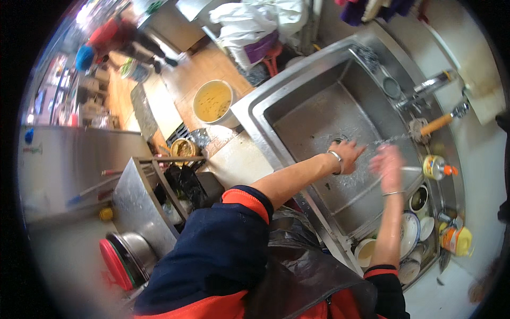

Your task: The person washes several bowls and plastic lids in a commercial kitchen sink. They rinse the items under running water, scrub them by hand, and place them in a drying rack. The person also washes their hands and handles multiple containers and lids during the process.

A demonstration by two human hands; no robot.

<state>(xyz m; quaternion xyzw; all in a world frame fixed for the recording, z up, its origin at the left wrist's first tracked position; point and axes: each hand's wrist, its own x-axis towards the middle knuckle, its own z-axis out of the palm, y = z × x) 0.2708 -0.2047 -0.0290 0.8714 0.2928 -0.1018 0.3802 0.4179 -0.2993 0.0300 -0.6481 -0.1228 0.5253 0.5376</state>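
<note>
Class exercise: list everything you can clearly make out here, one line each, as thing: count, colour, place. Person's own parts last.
Sink: 1, grey metal, centre right
Water stream: 1, clear, over sink
Faucet: 1, silver, sink's right rim
Orange piece: 1, orange-brown, beside faucet; kind unclear
Pump bottle: 1, clear with orange top, right rim
Jug: 1, yellow, lower right
Dishes: several, mostly white, beside right forearm
Tub: 1, white, floor left of sink
Basin: 1, red, lower left
Bags: count unclear, white, top centre
Co-worker: 1, red top, upper left
Left hand: 1, bare, over sink
Right hand: 1, bare, blurred, over sink
</note>
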